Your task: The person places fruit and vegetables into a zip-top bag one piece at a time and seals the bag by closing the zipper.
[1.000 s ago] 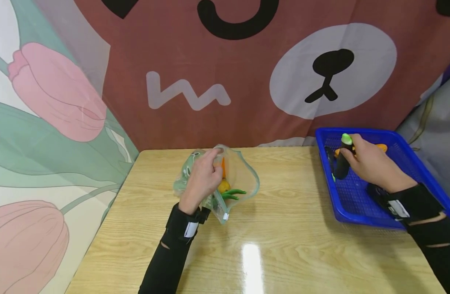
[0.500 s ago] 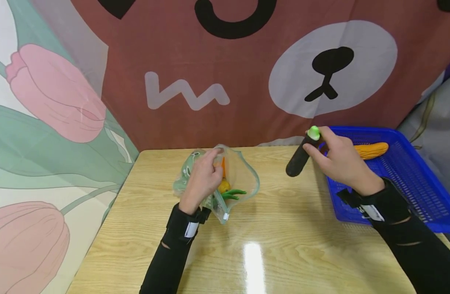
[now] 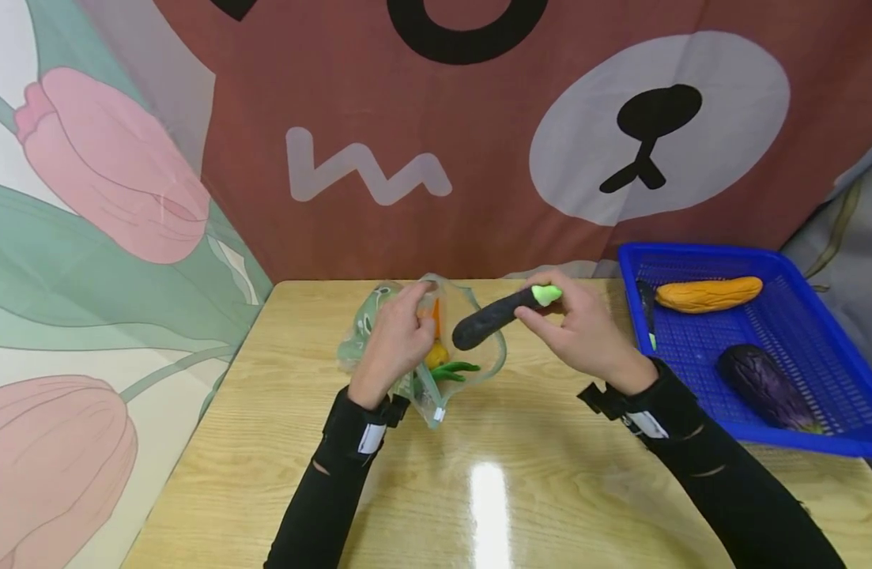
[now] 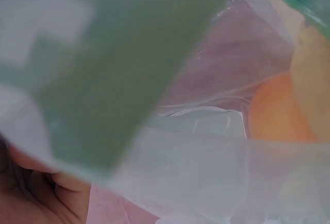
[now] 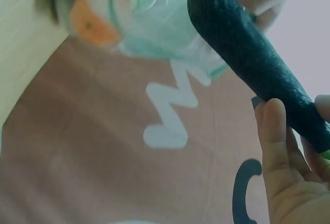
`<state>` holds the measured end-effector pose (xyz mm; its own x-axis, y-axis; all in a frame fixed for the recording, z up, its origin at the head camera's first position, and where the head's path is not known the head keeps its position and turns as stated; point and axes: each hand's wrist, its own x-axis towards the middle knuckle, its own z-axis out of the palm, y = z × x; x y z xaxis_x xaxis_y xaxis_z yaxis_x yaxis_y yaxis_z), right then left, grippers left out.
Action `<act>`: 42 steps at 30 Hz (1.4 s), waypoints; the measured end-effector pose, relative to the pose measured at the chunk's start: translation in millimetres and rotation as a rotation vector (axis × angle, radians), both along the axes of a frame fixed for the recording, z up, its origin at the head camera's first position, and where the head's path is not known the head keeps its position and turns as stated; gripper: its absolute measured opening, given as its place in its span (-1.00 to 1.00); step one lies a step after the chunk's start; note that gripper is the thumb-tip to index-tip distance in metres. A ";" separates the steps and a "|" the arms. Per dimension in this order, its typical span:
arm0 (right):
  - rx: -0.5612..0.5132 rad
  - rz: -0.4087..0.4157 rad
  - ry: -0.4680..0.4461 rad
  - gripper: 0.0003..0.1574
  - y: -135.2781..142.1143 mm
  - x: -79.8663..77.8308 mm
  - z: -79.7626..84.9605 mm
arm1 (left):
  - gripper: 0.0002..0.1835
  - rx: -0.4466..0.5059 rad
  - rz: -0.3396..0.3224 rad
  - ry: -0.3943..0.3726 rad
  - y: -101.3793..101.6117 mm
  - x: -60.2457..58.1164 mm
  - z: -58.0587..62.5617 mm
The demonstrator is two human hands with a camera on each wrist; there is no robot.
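A clear zip bag (image 3: 496,356) with green print lies near the table's back edge, its mouth spread toward the right. My left hand (image 3: 396,344) grips its upper rim. Inside the bag are green peppers (image 3: 453,370), a yellow round piece (image 3: 436,355) and something orange (image 3: 436,314). Between thumb and fingers, my right hand (image 3: 585,336) holds a dark green zucchini (image 3: 487,322) by its light green stem end. The zucchini slants down to the left, its blunt tip over the bag's mouth. Blurred bag film (image 4: 170,167) fills most of the left wrist view.
On the right stands a blue basket (image 3: 699,251). It holds a yellow-orange ridged vegetable (image 3: 709,295), a purple eggplant (image 3: 770,387) and a thin dark piece with a green tip (image 3: 647,308). A printed cloth (image 3: 364,237) hangs behind the wooden table (image 3: 549,490).
My right hand has lifted the zucchini out of the blue basket and carried it left to the bag, tilting it flatter. My left hand stays on the bag.
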<state>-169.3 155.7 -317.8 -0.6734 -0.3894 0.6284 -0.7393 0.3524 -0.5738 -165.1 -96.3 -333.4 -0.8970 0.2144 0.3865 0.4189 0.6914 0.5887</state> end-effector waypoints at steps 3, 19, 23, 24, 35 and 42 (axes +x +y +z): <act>0.006 0.031 0.030 -0.66 -13.7 -0.3 -7.0 | -0.47 -0.007 0.001 -0.010 1.3 -0.2 0.4; 0.116 0.152 0.076 -0.69 -72.0 -14.7 -44.0 | -0.50 0.009 -0.007 -0.004 7.4 -2.0 2.1; 0.163 0.149 0.093 -0.68 -84.0 -15.7 -51.9 | -0.49 0.014 -0.008 0.005 7.3 -1.9 1.6; 0.182 0.139 0.098 -0.67 -86.0 -15.8 -53.8 | -0.49 0.012 -0.007 0.006 7.2 -1.9 1.6; 0.242 0.049 0.073 -0.64 -94.4 -18.2 -66.2 | -0.48 0.005 -0.007 0.015 5.7 -3.0 2.5; 0.308 0.103 0.001 -0.58 -99.0 -17.3 -67.0 | -0.49 -0.003 -0.012 0.002 4.3 -2.4 2.4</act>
